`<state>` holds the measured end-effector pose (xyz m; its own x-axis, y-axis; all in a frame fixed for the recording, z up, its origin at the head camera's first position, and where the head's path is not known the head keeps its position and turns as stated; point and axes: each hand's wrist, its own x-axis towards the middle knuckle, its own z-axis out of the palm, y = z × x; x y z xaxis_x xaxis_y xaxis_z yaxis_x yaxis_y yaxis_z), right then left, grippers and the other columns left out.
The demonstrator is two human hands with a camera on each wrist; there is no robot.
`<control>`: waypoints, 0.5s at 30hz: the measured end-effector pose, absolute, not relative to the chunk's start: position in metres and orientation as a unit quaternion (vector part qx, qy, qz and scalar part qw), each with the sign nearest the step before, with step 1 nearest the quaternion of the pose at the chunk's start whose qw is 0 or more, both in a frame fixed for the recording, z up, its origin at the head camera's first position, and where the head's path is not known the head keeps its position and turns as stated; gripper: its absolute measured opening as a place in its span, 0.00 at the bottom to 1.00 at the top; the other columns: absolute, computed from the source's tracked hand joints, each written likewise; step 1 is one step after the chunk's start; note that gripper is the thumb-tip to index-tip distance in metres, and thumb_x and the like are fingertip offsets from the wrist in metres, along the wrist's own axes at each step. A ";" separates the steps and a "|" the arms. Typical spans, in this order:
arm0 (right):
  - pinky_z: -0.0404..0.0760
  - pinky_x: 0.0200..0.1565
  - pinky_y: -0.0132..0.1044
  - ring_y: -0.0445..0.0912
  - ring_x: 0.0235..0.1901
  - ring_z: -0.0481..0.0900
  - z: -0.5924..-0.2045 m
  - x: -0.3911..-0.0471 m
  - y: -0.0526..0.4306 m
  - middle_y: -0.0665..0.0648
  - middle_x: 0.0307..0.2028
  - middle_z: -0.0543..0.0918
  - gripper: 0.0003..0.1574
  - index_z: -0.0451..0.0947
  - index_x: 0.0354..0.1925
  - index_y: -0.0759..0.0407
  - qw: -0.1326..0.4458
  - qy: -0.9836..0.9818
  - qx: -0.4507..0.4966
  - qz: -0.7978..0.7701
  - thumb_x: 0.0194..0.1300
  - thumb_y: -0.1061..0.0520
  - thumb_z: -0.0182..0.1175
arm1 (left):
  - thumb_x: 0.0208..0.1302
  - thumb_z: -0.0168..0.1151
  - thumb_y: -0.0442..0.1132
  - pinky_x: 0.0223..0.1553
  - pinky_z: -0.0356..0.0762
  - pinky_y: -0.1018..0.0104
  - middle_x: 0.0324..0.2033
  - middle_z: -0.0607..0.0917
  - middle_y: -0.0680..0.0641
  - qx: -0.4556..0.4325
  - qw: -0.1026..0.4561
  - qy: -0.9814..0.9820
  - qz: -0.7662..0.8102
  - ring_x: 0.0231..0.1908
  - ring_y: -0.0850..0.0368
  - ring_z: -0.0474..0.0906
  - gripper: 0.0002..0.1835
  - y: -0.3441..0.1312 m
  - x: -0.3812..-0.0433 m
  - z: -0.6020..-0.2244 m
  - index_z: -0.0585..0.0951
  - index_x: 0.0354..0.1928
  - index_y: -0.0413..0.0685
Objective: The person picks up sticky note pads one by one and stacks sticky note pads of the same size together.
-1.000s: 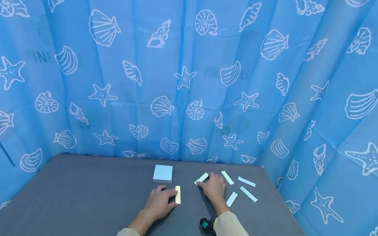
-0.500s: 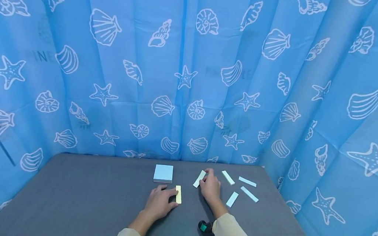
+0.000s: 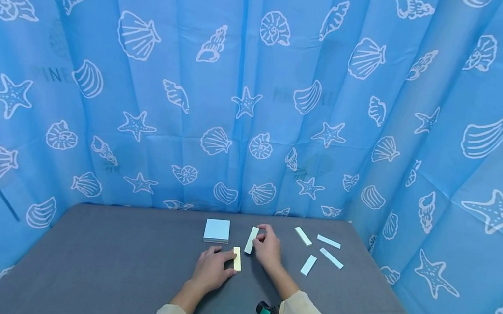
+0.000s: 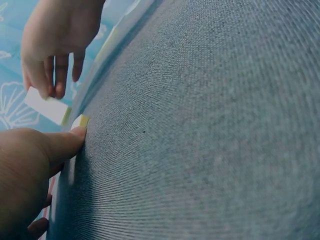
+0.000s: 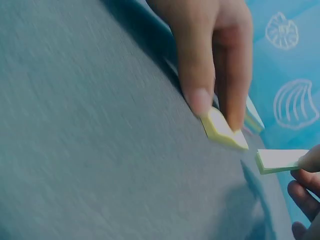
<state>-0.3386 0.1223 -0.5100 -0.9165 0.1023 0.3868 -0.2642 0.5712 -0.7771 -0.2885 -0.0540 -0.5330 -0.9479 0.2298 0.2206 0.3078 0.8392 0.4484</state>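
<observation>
My left hand (image 3: 210, 271) rests low over the table and pinches a narrow yellow sticky-note pad (image 3: 237, 260) between thumb and fingers. In the right wrist view that yellow pad (image 5: 220, 131) looks slightly bent at the fingertips. My right hand (image 3: 269, 251) pinches a second narrow pad, pale yellow-green (image 3: 251, 240), by its right side. This pad is slightly tilted, just beyond and to the right of the yellow one, with a small gap between them. From the left wrist, the pale pad (image 4: 47, 106) shows its broad white face below the right fingers.
A square light-blue stack (image 3: 216, 230) stands behind my left hand. Right of my right hand lie several narrow strips: a pale yellow one (image 3: 303, 236), and light-blue ones (image 3: 308, 265) around it. A blue shell-patterned curtain (image 3: 247, 102) borders the grey table (image 3: 105, 264).
My right hand has moved left with the pale pad, bringing it closer to the yellow one and turning it from slanted to nearly lengthwise. The left hand has stayed in place.
</observation>
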 end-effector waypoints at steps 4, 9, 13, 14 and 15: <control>0.74 0.27 0.37 0.42 0.22 0.75 -0.508 -0.334 0.115 0.50 0.23 0.80 0.21 0.77 0.49 0.62 0.159 -0.856 0.043 0.490 0.56 0.70 0.64 | 0.56 0.72 0.52 0.57 0.66 0.39 0.55 0.82 0.53 -0.136 0.078 -0.956 -0.248 0.61 0.42 0.69 0.24 -0.053 -0.288 -0.532 0.84 0.55 0.59; 0.74 0.24 0.37 0.43 0.21 0.75 -0.507 -0.330 0.110 0.53 0.24 0.81 0.20 0.77 0.48 0.64 0.119 -0.852 0.024 0.509 0.55 0.71 0.65 | 0.56 0.71 0.52 0.58 0.65 0.39 0.55 0.82 0.54 -0.134 0.075 -0.957 -0.247 0.62 0.43 0.68 0.23 -0.053 -0.288 -0.532 0.83 0.55 0.59; 0.73 0.24 0.36 0.43 0.20 0.75 -0.510 -0.330 0.109 0.52 0.23 0.80 0.20 0.78 0.46 0.64 0.097 -0.861 0.022 0.499 0.52 0.71 0.65 | 0.56 0.71 0.52 0.58 0.65 0.39 0.54 0.82 0.53 -0.130 0.070 -0.957 -0.249 0.62 0.43 0.68 0.23 -0.053 -0.289 -0.533 0.83 0.55 0.59; 0.73 0.24 0.36 0.43 0.20 0.74 -0.511 -0.330 0.109 0.52 0.23 0.80 0.20 0.78 0.46 0.64 0.095 -0.864 0.025 0.494 0.52 0.71 0.65 | 0.56 0.72 0.51 0.58 0.65 0.39 0.54 0.82 0.53 -0.128 0.068 -0.957 -0.252 0.62 0.43 0.68 0.24 -0.053 -0.289 -0.533 0.83 0.55 0.59; 0.73 0.25 0.36 0.43 0.20 0.74 -0.512 -0.330 0.108 0.52 0.23 0.79 0.20 0.78 0.45 0.64 0.094 -0.866 0.027 0.490 0.52 0.71 0.65 | 0.55 0.72 0.51 0.58 0.65 0.39 0.54 0.82 0.52 -0.125 0.066 -0.957 -0.255 0.62 0.43 0.68 0.23 -0.053 -0.289 -0.533 0.83 0.55 0.59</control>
